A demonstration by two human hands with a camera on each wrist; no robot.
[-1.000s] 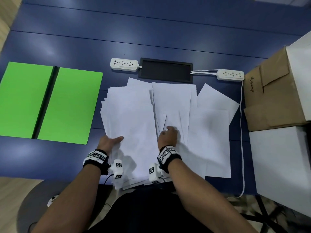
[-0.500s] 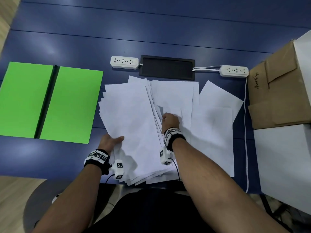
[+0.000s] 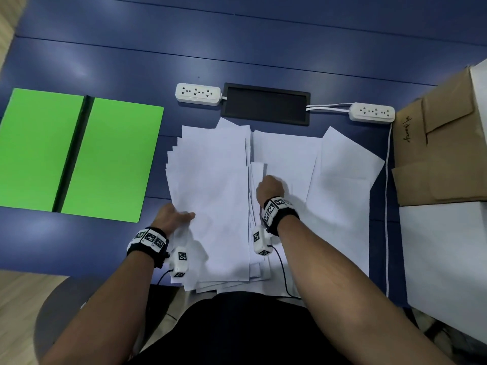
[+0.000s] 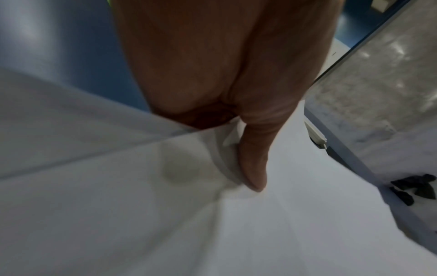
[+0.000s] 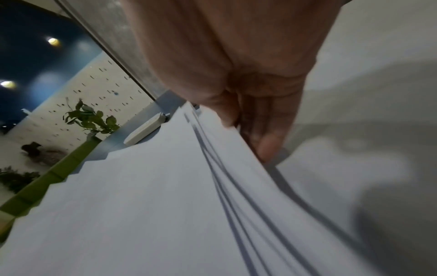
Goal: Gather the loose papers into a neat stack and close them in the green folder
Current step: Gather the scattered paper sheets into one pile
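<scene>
The left hand [image 3: 172,216] is pinching the fanned papers [image 3: 210,196], thumb on top, while the right hand [image 3: 270,187] is curling its fingers [image 5: 267,145] under the pile's right edge. Gathering seems underway; 2 or more sheets are lying loose to the right, and the green folder [image 3: 113,164] is lying open well to the left, so squaring should come next.

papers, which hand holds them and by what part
Left hand grips the fanned papers at their left edge; right hand pinches their right edge.

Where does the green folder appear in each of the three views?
Head: the green folder lies open at left on the blue table.
Left wrist: only a green sliver at the top edge.
Right wrist: a green strip at lower left.
Shared landmark: the white papers.
</scene>
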